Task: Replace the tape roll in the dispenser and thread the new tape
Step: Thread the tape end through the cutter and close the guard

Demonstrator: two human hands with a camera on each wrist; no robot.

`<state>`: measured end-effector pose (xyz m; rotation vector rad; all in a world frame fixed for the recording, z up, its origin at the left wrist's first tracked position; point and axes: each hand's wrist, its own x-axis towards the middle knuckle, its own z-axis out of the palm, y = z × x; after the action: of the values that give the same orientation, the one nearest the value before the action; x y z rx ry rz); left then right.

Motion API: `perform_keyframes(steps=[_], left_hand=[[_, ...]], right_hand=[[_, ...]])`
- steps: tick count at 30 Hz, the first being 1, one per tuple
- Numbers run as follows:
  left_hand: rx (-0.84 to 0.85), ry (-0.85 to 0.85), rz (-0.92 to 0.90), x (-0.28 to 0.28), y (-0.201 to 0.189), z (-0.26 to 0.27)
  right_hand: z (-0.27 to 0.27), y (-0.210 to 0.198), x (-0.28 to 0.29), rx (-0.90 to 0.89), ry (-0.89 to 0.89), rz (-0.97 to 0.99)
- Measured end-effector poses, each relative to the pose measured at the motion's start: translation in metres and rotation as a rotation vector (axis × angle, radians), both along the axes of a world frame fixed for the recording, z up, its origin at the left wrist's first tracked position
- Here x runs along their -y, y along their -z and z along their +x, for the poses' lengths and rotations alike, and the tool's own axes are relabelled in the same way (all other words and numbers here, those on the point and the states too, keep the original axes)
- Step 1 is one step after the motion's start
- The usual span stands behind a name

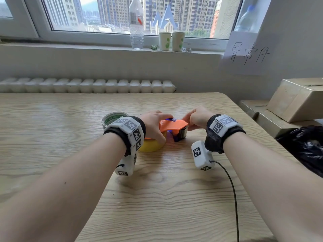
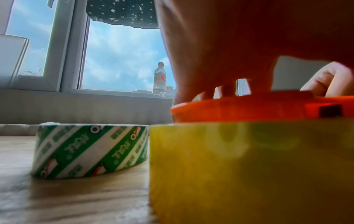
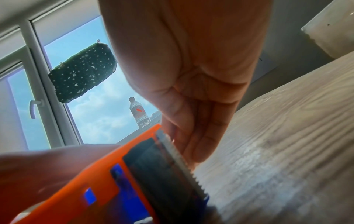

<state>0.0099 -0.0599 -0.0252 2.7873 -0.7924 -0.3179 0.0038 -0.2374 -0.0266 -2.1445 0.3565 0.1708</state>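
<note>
Head view, left hand (image 1: 153,125) grip grasping orange dispenser (image 1: 172,125), right hand (image 1: 197,117) pinching its front, wall sign (image 1: 244,55) "异常件"

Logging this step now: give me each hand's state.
Left hand: grips the orange plastic tape dispenser over its yellow tape roll.
Right hand: fingers pinched at the dispenser's cutter end; contents hidden.

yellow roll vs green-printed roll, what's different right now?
Colour: the yellow roll is plain, the green-printed roll carries green and white stripes with text.
Place: the yellow roll sits under the orange dispenser; the green-printed roll lies apart, to its left.
Contact: the left hand presses on the dispenser over the yellow roll; no hand touches the green-printed roll.
Both lie flat on the table.
</note>
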Motion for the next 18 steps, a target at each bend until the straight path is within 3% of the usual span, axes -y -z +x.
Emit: perform_keyframes(steps=[4, 14, 18], left_hand=[[0.008, -0.001, -0.008, 0.0, 0.0, 0.0], [-0.006, -0.005, -0.015, 0.0, -0.001, 0.0], [-0.008, -0.005, -0.026, 0.0, 0.0, 0.0]], right_hand=[[-0.001, -0.006, -0.005, -0.026, 0.032, 0.018], [-0.01, -0.014, -0.014, -0.044, -0.105, -0.265], [-0.007, -0.014, -0.017, -0.048, -0.106, -0.263]])
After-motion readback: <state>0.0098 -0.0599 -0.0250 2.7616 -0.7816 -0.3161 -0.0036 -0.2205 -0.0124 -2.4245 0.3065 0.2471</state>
